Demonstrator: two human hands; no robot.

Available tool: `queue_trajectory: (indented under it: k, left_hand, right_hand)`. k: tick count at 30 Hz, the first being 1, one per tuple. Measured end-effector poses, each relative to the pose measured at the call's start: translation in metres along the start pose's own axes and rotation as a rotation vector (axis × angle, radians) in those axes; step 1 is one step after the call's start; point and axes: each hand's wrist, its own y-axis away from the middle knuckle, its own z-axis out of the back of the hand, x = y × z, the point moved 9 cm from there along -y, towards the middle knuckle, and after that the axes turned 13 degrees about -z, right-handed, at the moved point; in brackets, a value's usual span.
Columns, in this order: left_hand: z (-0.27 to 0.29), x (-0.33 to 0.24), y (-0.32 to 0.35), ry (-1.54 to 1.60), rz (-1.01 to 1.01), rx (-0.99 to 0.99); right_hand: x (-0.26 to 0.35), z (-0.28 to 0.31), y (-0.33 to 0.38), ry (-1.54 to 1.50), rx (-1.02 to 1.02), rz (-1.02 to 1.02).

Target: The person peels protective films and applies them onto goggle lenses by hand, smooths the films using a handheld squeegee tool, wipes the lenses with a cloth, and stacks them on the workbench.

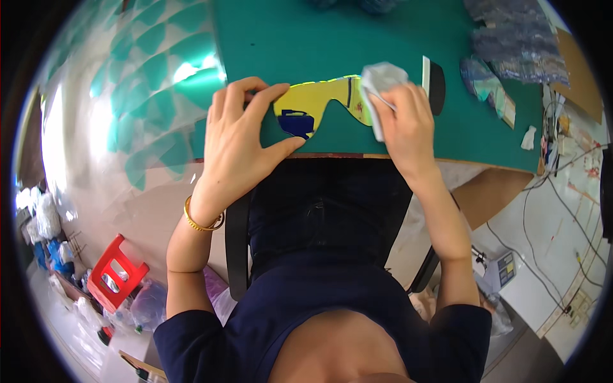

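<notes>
A yellow mirrored goggle lens (311,97) with a nose cut-out lies over the green tabletop near its front edge. My left hand (239,131) grips its left end by the edges, index finger at the top and thumb at the bottom. A dark blue reflection shows in that end. In my right hand (408,124) is a folded white cloth (383,80), closed in the fingers and pressed against the lens's right end, which it partly hides. Just right of the cloth lies a dark rounded piece (437,88) beside a white strip (426,73).
Clear plastic sheeting with rows of green-looking lens shapes (150,83) covers the left side. Bagged lenses (517,38) pile up at the back right, with a loose wrapped lens (483,83) nearer. A red stool (118,271) stands on the floor at left; cables (527,255) trail at right.
</notes>
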Motion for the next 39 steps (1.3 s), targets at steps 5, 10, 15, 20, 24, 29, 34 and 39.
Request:
queue_trajectory:
  k: [5, 10, 15, 20, 24, 29, 34, 39]
  left_hand:
    - [0.006, -0.002, 0.012, 0.046, -0.063, -0.084]
    - [0.04, -0.012, 0.049, 0.186, -0.129, -0.23]
    - [0.129, 0.072, 0.147, -0.105, 0.412, -0.661]
    - [0.168, 0.126, 0.175, -0.512, 0.7, -0.402]
    - [0.169, 0.15, 0.169, -0.329, 0.721, -0.38]
    - [0.165, 0.156, 0.166, -0.26, 0.701, -0.337]
    - [0.151, 0.161, 0.169, 0.309, 0.741, -0.523]
    - [0.149, 0.145, 0.15, 0.544, 0.56, -0.614]
  right_hand:
    - [-0.052, 0.057, 0.059, 0.141, 0.067, -0.21]
    - [-0.153, 0.137, 0.059, 0.496, 0.074, -0.444]
    - [-0.097, 0.114, 0.008, 0.579, -0.013, -0.289]
    - [0.046, 0.038, -0.051, 0.235, 0.12, -0.011]
    - [0.145, -0.008, -0.069, 0.045, 0.176, 0.319]
    - [0.216, -0.063, -0.068, -0.216, 0.269, 0.477]
    - [0.248, -0.118, -0.069, -0.49, 0.421, 0.519]
    - [0.282, -0.147, -0.078, -0.527, 0.409, 0.559]
